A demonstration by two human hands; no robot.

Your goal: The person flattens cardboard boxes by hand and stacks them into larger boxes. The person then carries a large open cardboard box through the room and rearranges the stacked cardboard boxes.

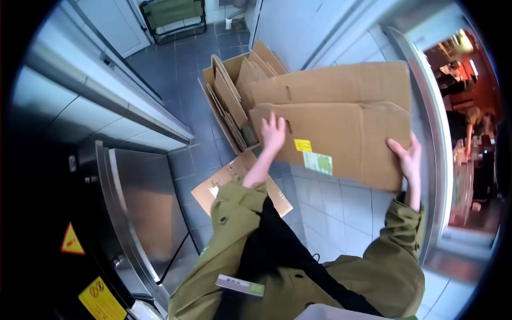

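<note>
A flattened cardboard box (341, 128) is held up at a slant in front of me, with a yellow label and a green-and-white label on its face. At its right edge my right hand (409, 157) grips it, the thumb on the near face and the other fingers partly hidden behind. My left hand (273, 133) is by the left end, fingers apart and up against the cardboard face. Just beyond it stands an open cardboard carton (226, 114) packed with several folded cardboard pieces. Another flat cardboard piece (272, 194) lies on the floor below my left arm.
On the left is a stainless steel cabinet (149, 202) beside a wall corner. A doorway frame (434, 160) runs along the right, with people in a red-lit room beyond. A folded green chair (173, 16) stands at the back on the dark tiled floor (184, 69).
</note>
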